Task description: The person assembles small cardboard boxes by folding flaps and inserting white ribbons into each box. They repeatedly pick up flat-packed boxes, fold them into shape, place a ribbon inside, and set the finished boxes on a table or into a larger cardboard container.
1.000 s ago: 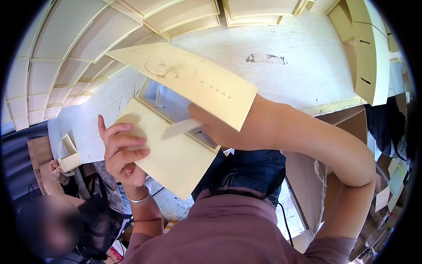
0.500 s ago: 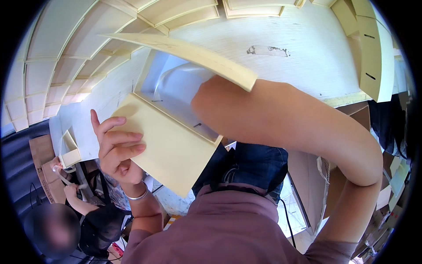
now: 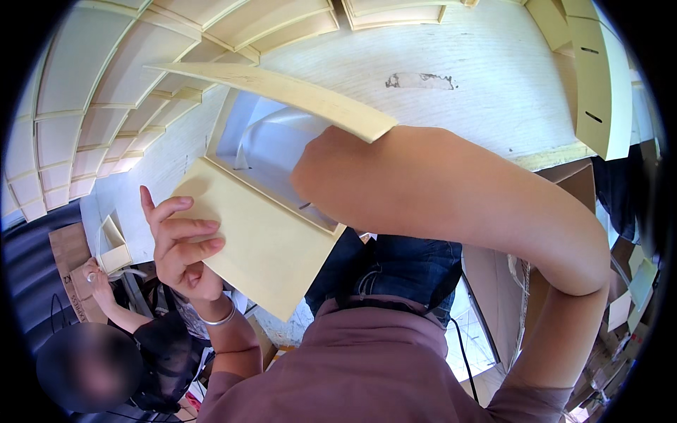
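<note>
A pale yellow box (image 3: 282, 275) with two hinged panels stands open before me, tilted toward my body. My left hand (image 3: 187, 243) grips the left edge of its near panel, fingers curled over the outer face and index finger raised; the thumb's tip is hidden. My right hand (image 3: 317, 169) reaches into the pale interior, its fingers hidden beneath the far panel (image 3: 282, 93). Beside that hand, a translucent white ribbon (image 3: 264, 120) loops inside the box and passes through a slit in the inner wall.
Rows of pale yellow boxes (image 3: 63, 77) fill the whitish table's left and far sides. Another slotted yellow box (image 3: 599, 106) stands at the far right. Left of me, a co-worker's arm (image 3: 116, 310) reaches toward a small yellow box (image 3: 113, 250). An open cardboard carton (image 3: 571, 187) sits right.
The box and both my hands have shifted slightly left, with my right hand still inside. The co-worker's hands have moved.
</note>
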